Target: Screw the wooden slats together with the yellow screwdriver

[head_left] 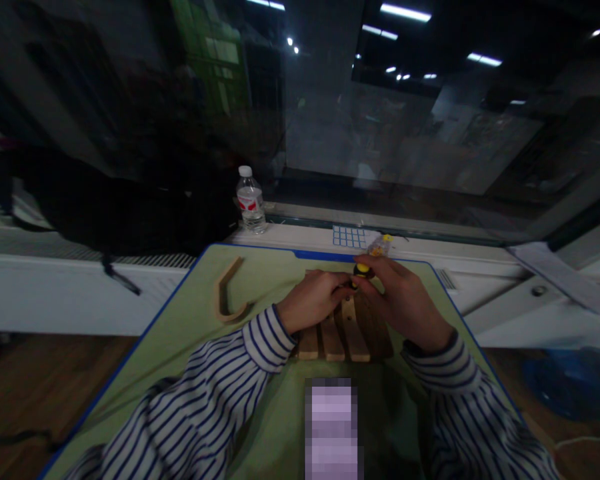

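A short yellow-and-black screwdriver (363, 269) stands roughly upright in my right hand (405, 298), whose thumb and fingers pinch its handle. Below it lies a slatted wooden piece (358, 343) with small dark holes and wavy slats. My left hand (313, 298) rests over the left part of this wood. Its fingertips are pressed together close to the screwdriver's lower end; what they pinch, if anything, is hidden. On the left of the tabletop lies a hook-shaped strip of wood (223, 297), apart from both hands.
The green table (270, 267) has a blue edge. Behind it, on the windowsill, are a water bottle (251, 203), a blue-gridded sheet (349, 237) and a small clear bag (380, 245). A black bag (155, 207) sits left; papers (550, 267) lie right. A pixelated patch covers the table's near middle.
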A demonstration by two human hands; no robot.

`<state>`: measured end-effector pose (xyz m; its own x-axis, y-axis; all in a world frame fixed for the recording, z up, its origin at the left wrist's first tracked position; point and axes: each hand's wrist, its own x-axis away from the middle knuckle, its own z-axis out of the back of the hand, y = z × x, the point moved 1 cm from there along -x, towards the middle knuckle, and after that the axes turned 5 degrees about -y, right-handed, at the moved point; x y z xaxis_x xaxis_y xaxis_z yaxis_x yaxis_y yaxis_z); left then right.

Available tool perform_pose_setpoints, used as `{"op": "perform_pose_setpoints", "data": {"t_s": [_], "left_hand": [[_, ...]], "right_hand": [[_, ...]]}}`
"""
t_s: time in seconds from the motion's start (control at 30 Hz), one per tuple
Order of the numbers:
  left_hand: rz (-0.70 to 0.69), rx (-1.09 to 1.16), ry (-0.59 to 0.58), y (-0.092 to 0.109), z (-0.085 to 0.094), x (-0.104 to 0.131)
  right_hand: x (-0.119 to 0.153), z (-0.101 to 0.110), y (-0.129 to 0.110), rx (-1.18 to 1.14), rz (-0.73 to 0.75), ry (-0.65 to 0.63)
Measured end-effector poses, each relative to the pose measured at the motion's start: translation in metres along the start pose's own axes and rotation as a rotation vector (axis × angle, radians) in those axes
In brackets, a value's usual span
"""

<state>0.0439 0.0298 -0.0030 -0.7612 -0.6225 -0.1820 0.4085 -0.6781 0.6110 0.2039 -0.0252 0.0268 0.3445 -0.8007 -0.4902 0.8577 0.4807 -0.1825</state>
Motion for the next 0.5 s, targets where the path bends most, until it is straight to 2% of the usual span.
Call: {"op": "perform_pose_setpoints", "data": {"t_s": [0.2,0.5], "left_hand": [[-0.004,0.017,-0.006,-0.0007,0.0006,0.0001],[0.026,-0.029,0.068,-0.0024,-0.0015,0.0000]], "right_hand": [[0.0002,0.0005,0.0011,-0.010,0.001,0.003],[0.0000,0.0013,-0.0010,0.000,-0.005,-0.012]]}}
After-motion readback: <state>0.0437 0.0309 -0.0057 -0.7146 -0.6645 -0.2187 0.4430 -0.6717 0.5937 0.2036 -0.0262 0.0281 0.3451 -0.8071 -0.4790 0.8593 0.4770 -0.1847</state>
